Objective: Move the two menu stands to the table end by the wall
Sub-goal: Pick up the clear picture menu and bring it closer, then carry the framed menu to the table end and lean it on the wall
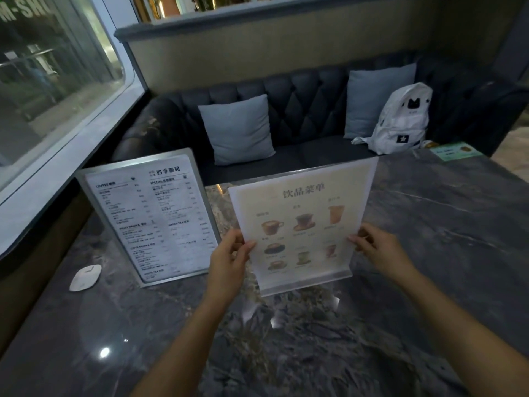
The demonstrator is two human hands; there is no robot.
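1. Both hands are on the clear acrylic menu stand with the cream drinks sheet and cup pictures (303,224). My left hand (229,259) has its fingers clamped on the stand's left edge, and my right hand (380,247) pinches the right edge.
2. That stand is upright near the middle of the dark marble table (429,224). I can't tell for sure if its base is touching the tabletop or just off it.
3. The grey-framed menu stand with the black-and-white text list (151,216) already stands toward the table's left edge, just beside the window wall (57,156), leaning back a bit.
4. The key bit: the wall end is to the left of my hands, and the grey stand sits between the one I'm holding and that edge, nearest my left hand. I reckon the held one should go next to it, face kept square to me.
5. A small white rounded gadget (86,277) lies near the left edge, clear of the path.
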